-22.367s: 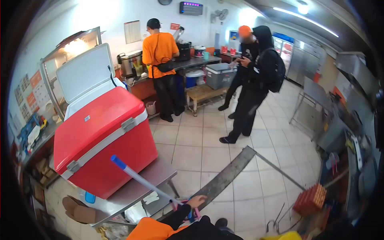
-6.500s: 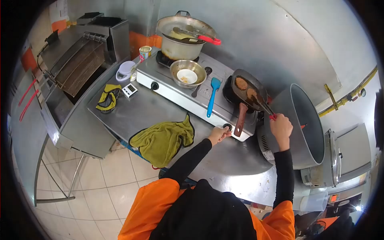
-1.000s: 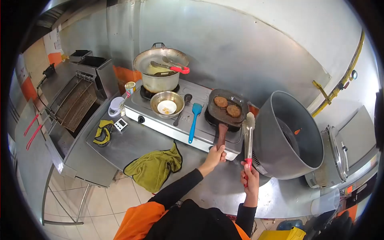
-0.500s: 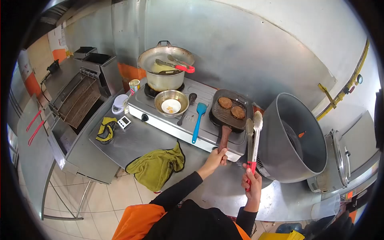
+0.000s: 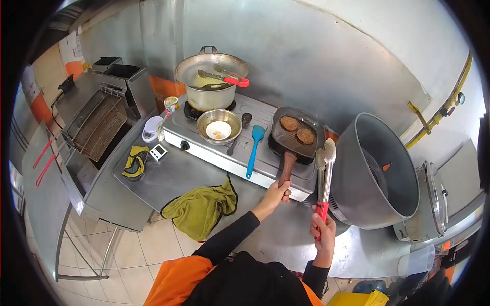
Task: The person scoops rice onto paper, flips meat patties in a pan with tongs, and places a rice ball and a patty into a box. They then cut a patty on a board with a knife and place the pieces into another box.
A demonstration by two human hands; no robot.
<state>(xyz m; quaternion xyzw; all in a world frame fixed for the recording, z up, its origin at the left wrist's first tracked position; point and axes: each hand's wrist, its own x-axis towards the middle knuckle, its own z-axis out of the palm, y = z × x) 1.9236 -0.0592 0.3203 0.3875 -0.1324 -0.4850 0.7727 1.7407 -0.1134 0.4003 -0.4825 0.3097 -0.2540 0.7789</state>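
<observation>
Well, the left hand (image 5: 276,196) has its fingers curled snugly round the end of the brown handle (image 5: 287,167) of a square grill pan (image 5: 292,145). The pan is over the right side of the gas stove (image 5: 224,163), and its handle points to the person. Two round brown patties (image 5: 305,136) lie in it, one close to the other (the top one is a bit more to the left).

The right hand (image 5: 323,232) is wrapped round the red grip of some metal tongs (image 5: 327,176). The tongs point up, with just a thin gap at their tips and no food in them. They are between the pan and a big grey pot (image 5: 349,178).

On the stove, left of the pan, lies a blue spatula (image 5: 255,148). Next to it are a dark spoon (image 5: 246,120) and a steel bowl (image 5: 205,131) with a little white dish (image 5: 223,126) inside. Behind the bowl is a tall pot (image 5: 212,101), and more red-handled tongs (image 5: 235,80) rest on top of it.

A green cloth (image 5: 201,211) hangs over the front edge of the metal table (image 5: 286,250). A small white timer (image 5: 158,152) is farther left.
</observation>
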